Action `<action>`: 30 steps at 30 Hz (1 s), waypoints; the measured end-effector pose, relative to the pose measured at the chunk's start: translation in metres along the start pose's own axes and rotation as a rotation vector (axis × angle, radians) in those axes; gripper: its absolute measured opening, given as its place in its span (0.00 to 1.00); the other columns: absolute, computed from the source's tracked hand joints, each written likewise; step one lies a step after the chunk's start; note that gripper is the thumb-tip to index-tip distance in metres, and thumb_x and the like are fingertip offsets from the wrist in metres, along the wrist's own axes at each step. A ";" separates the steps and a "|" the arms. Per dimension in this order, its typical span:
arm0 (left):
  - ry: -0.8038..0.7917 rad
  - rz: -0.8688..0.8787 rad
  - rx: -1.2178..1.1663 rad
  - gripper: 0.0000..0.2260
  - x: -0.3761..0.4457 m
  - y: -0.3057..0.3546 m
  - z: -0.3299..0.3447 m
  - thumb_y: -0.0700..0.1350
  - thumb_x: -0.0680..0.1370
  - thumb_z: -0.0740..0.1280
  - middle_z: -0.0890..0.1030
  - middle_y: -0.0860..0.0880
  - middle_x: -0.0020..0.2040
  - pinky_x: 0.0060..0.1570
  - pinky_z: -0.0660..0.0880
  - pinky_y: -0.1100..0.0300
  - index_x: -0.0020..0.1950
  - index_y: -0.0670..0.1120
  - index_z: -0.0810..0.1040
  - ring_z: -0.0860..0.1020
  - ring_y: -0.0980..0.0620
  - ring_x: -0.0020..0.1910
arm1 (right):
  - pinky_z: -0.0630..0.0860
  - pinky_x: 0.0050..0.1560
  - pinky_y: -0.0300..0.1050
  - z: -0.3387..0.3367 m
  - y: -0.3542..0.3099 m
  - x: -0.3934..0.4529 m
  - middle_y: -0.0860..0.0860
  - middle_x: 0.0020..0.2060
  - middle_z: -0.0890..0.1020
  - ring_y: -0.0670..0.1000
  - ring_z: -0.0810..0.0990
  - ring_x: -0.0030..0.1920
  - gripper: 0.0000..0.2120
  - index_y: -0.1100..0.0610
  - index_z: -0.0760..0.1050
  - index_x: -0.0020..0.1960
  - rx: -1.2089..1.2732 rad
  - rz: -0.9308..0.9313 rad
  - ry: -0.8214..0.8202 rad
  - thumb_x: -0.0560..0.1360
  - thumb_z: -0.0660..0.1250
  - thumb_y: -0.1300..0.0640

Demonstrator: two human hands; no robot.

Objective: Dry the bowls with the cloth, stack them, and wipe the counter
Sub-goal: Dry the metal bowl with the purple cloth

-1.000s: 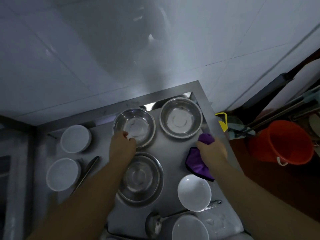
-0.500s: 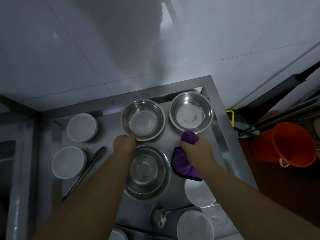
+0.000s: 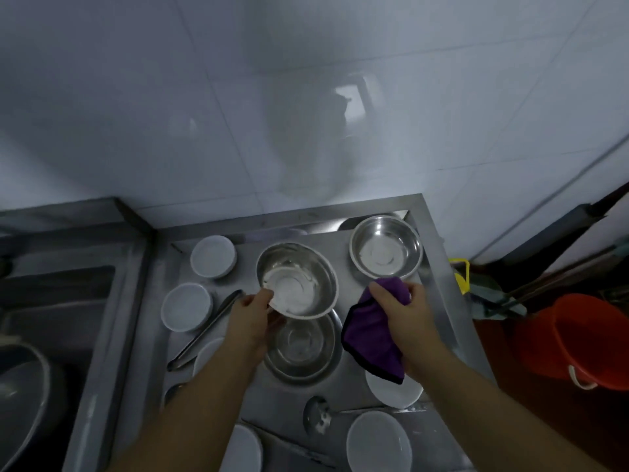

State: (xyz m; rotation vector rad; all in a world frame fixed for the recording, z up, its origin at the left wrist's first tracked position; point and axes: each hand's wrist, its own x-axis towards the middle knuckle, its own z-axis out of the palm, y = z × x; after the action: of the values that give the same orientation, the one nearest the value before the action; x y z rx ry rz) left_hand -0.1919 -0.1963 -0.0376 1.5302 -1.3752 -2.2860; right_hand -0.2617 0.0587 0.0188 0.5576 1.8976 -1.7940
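Steel bowl (image 3: 299,279) tilted, rim pinched by left fingers (image 3: 263,296).

Tilted steel bowl (image 3: 299,279) held above another steel bowl (image 3: 303,345); bunched purple cloth (image 3: 372,338) just right.

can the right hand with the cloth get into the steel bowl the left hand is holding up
Probably yes. The right hand grips the purple cloth just beside the tilted steel bowl, whose open mouth faces up, with nothing between them.

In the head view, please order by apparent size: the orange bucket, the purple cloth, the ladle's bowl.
1. orange bucket, partly cut off
2. purple cloth, bunched in the right hand
3. ladle's bowl
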 end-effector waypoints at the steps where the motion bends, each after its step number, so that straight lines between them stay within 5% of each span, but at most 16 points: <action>1: -0.030 0.000 -0.003 0.07 -0.018 0.001 -0.004 0.43 0.82 0.69 0.88 0.41 0.47 0.41 0.84 0.50 0.57 0.41 0.81 0.88 0.45 0.42 | 0.86 0.53 0.62 -0.003 -0.004 -0.009 0.54 0.54 0.85 0.57 0.87 0.51 0.34 0.46 0.76 0.58 0.064 0.020 -0.021 0.58 0.81 0.34; 5: -0.131 0.001 0.004 0.08 -0.091 -0.002 -0.017 0.44 0.82 0.69 0.88 0.43 0.48 0.39 0.84 0.53 0.58 0.43 0.84 0.87 0.50 0.39 | 0.86 0.47 0.61 -0.018 -0.020 -0.047 0.62 0.55 0.86 0.63 0.88 0.51 0.35 0.55 0.78 0.63 0.336 0.098 -0.162 0.62 0.84 0.42; 9: -0.194 0.036 -0.065 0.05 -0.164 -0.010 -0.025 0.43 0.80 0.71 0.87 0.44 0.46 0.44 0.84 0.52 0.55 0.45 0.84 0.87 0.47 0.41 | 0.84 0.46 0.55 -0.026 -0.036 -0.091 0.64 0.57 0.85 0.59 0.88 0.48 0.35 0.58 0.76 0.68 0.438 0.049 -0.359 0.62 0.81 0.55; 13: -0.339 0.069 -0.100 0.18 -0.231 -0.010 -0.028 0.45 0.72 0.78 0.86 0.36 0.54 0.47 0.83 0.49 0.59 0.40 0.84 0.87 0.41 0.48 | 0.86 0.48 0.50 -0.023 -0.050 -0.140 0.49 0.59 0.86 0.51 0.88 0.52 0.34 0.35 0.75 0.65 -0.023 -0.374 -0.430 0.61 0.82 0.47; 17: -0.516 0.160 -0.082 0.29 -0.279 -0.006 -0.029 0.53 0.69 0.83 0.84 0.36 0.63 0.52 0.82 0.42 0.68 0.49 0.81 0.86 0.38 0.54 | 0.79 0.62 0.42 -0.020 -0.057 -0.182 0.31 0.61 0.74 0.35 0.77 0.60 0.32 0.33 0.67 0.70 -0.611 -0.863 -0.487 0.71 0.78 0.44; 22: -0.624 0.313 0.000 0.24 -0.308 0.003 -0.047 0.53 0.79 0.74 0.83 0.41 0.67 0.56 0.82 0.38 0.74 0.63 0.74 0.83 0.36 0.63 | 0.62 0.65 0.20 -0.019 -0.073 -0.220 0.25 0.69 0.69 0.27 0.67 0.68 0.31 0.31 0.60 0.78 -0.859 -0.976 -0.720 0.80 0.68 0.45; 26: -0.568 0.420 0.025 0.24 -0.319 0.014 -0.062 0.54 0.76 0.73 0.85 0.44 0.64 0.49 0.84 0.45 0.72 0.64 0.76 0.85 0.39 0.60 | 0.50 0.72 0.24 -0.003 -0.085 -0.231 0.39 0.79 0.67 0.39 0.64 0.76 0.29 0.36 0.62 0.81 -1.119 -1.165 -0.654 0.83 0.65 0.49; 30: -0.543 0.560 0.077 0.23 -0.320 0.036 -0.081 0.47 0.80 0.69 0.87 0.45 0.60 0.48 0.85 0.47 0.73 0.66 0.74 0.86 0.42 0.58 | 0.72 0.72 0.48 0.035 -0.097 -0.245 0.51 0.74 0.75 0.55 0.76 0.70 0.24 0.49 0.66 0.81 -1.292 -1.309 -0.346 0.85 0.61 0.52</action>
State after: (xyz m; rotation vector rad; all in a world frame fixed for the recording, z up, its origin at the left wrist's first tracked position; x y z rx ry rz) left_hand 0.0168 -0.1109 0.2059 0.4214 -1.7334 -2.3478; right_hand -0.1182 0.0231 0.2403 -1.5711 2.7019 -0.5235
